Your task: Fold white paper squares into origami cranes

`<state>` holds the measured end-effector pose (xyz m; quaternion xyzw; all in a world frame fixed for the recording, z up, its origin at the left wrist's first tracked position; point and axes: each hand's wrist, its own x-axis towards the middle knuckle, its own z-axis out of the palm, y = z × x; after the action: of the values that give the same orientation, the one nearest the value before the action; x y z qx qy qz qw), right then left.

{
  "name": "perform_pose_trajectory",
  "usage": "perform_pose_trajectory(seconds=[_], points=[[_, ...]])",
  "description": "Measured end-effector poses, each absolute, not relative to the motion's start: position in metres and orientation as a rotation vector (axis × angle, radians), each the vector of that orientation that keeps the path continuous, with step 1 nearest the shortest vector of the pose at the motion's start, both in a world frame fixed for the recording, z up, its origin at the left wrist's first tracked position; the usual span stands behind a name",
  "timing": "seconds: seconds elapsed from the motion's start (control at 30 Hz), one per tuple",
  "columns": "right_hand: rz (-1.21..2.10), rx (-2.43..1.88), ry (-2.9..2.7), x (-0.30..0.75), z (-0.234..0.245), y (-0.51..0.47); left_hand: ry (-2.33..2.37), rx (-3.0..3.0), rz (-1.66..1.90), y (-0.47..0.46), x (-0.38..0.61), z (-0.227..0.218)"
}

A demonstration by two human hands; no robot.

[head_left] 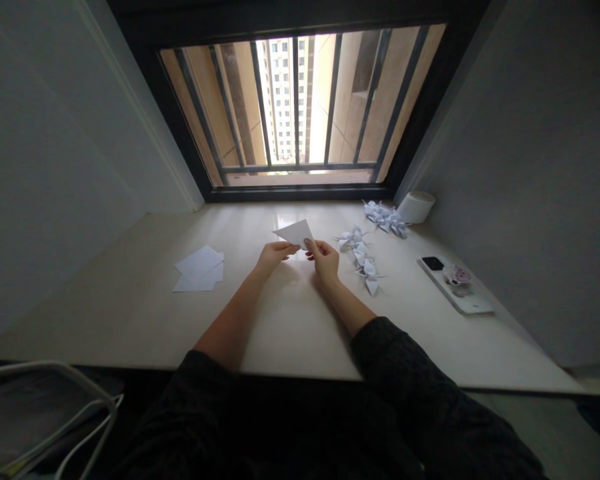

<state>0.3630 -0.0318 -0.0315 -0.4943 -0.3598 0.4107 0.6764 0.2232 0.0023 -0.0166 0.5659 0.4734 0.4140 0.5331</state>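
A white sheet of paper folded to a triangle [295, 232] is held up over the middle of the sill, its long point toward the left. My left hand [276, 255] pinches its lower edge between thumb and fingers. At the lower right corner my right hand [324, 259] grips it, thumb on the near face. Just right of that hand lies a row of folded white paper cranes [361, 257]. Behind them sits another cluster of paper cranes [386, 219]. Several loose white paper sheets [200, 270] overlap on the left.
The pale windowsill [300, 333] runs up to a dark-framed, barred window [300, 193]. A white roll-like cylinder [416, 207] stands at the back right. A phone [455, 285] with a round grip lies at the right. White metal tubing [100, 393] is at the lower left.
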Motion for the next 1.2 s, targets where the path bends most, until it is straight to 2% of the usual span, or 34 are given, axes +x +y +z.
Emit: perform_pose_trajectory(seconds=[0.43, 1.2], points=[[0.981, -1.2, -1.109, 0.363, -0.032, -0.035, 1.1, 1.222, 1.171, 0.001, 0.225, -0.015], [1.119, -1.159, -1.178, 0.361, -0.029, -0.035, 1.207, 0.85, 1.382, 0.012, 0.21, -0.006]])
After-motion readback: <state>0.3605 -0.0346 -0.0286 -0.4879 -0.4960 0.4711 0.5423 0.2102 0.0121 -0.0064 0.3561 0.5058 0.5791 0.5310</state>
